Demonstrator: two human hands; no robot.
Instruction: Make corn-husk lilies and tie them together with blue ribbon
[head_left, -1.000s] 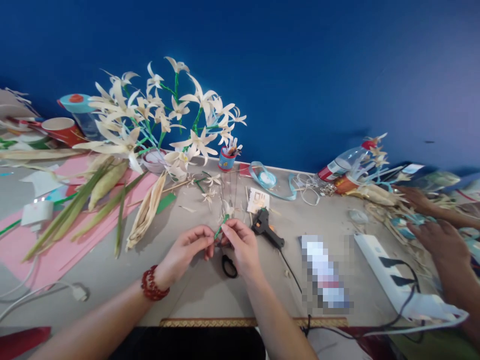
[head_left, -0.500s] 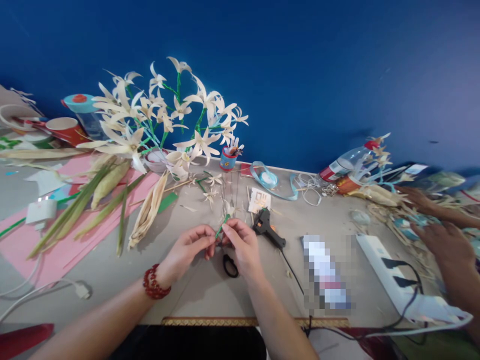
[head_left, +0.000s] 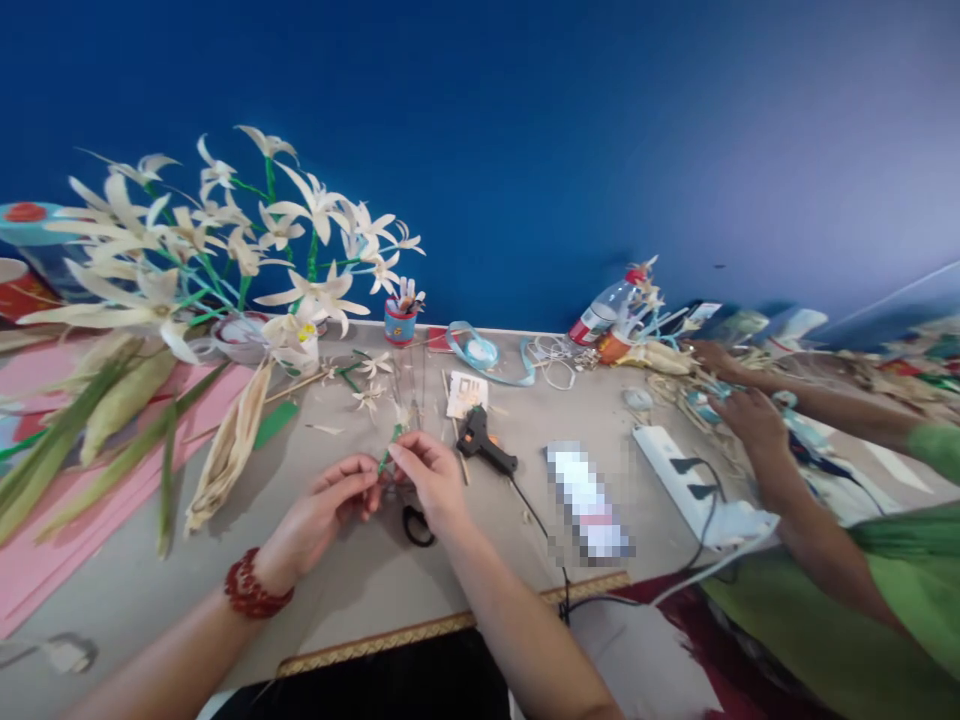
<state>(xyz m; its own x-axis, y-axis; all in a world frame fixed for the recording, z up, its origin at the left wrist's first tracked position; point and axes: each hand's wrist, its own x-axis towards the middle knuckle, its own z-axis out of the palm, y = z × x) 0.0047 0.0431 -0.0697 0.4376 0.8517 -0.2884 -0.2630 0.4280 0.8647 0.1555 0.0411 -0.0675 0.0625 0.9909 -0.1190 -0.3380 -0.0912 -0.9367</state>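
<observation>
My left hand [head_left: 324, 508] and my right hand [head_left: 429, 474] meet over the grey table [head_left: 360, 580], fingertips pinched together on a thin green-wrapped flower stem [head_left: 391, 443] topped by a small pale blossom. A red bead bracelet [head_left: 249, 592] circles my left wrist. Black scissors [head_left: 417, 524] lie under my right hand. A black glue gun [head_left: 484, 443] lies just right of my right hand.
A bunch of cream husk flowers [head_left: 225, 240] stands at the back left, above corn husks [head_left: 225, 450] and pink paper [head_left: 45, 560]. A white power strip [head_left: 697, 485] lies to the right. Another person in green [head_left: 900, 590] reaches both hands to the clutter at the right.
The view has swung to the right, so everything sits further left in frame and more of the other person shows. My hands keep the same pinch on the stem.
</observation>
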